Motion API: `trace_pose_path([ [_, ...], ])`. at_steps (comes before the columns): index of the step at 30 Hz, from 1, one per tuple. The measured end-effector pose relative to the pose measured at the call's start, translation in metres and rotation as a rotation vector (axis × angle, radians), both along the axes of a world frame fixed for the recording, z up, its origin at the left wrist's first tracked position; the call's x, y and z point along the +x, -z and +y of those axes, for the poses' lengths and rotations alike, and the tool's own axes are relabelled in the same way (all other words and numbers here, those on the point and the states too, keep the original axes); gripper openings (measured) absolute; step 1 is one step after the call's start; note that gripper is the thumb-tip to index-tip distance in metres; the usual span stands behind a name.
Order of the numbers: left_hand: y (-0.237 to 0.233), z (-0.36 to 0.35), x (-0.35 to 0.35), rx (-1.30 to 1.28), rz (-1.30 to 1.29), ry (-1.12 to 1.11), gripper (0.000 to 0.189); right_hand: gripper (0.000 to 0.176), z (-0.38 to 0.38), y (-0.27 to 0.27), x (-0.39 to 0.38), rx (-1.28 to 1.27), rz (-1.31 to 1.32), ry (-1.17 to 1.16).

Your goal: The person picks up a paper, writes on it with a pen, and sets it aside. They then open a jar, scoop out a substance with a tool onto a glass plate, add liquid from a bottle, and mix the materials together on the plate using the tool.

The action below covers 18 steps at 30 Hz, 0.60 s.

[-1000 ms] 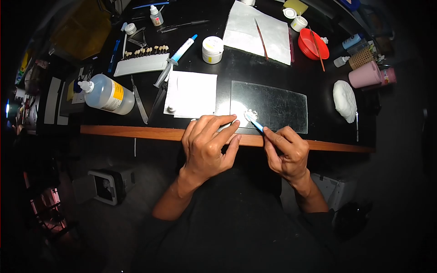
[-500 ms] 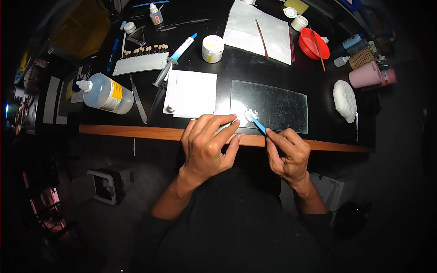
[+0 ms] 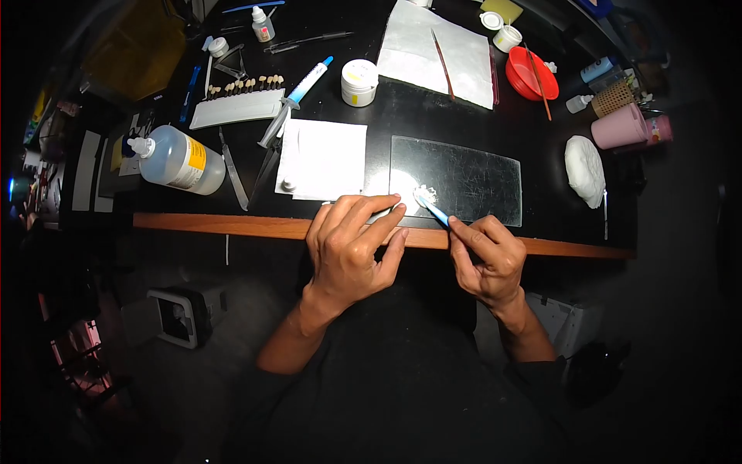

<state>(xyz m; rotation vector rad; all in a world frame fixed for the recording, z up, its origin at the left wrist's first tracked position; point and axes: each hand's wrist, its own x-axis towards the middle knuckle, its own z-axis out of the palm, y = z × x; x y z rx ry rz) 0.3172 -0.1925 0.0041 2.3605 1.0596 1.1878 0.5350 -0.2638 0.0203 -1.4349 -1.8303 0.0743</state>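
Note:
My right hand (image 3: 491,259) pinches a slim blue plastic spatula (image 3: 437,212) between thumb and fingers. Its tip is in a small lump of white paste (image 3: 424,195) on a clear glass slab (image 3: 471,178). A bright patch of light falls around the paste. Over the slab's near left corner rests my left hand (image 3: 355,243), its fingers bent and apart, with fingertips close to the glass. A white paper pad (image 3: 332,158) lies just beyond that hand, with a small pale round piece (image 3: 289,183) at its lower left.
A pump-top bottle (image 3: 185,161) and a metal knife (image 3: 234,170) are at left. Farther back are a syringe (image 3: 303,89), a tooth shade guide (image 3: 239,107), a white jar (image 3: 360,83) and a red bowl (image 3: 532,75). White wadding (image 3: 585,172) sits right. A wooden edge (image 3: 224,223) fronts the table.
The spatula has turned slightly in my right hand, its blade now catching the light and looking paler. Its tip has shifted a little left in the paste. My left hand stays nearly still.

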Motion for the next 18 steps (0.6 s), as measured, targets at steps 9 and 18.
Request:
trace_pose_path([
  [9,-0.0009,0.0002,0.0001,0.002,-0.016,0.006,0.023,0.022,0.0025,-0.0045,0.0011,-0.014,-0.007,0.001],
  [18,0.0005,-0.0003,-0.0001,0.009,-0.007,0.001,0.023,0.022,0.0026,-0.0096,0.0042,-0.047,-0.017,-0.021],
])
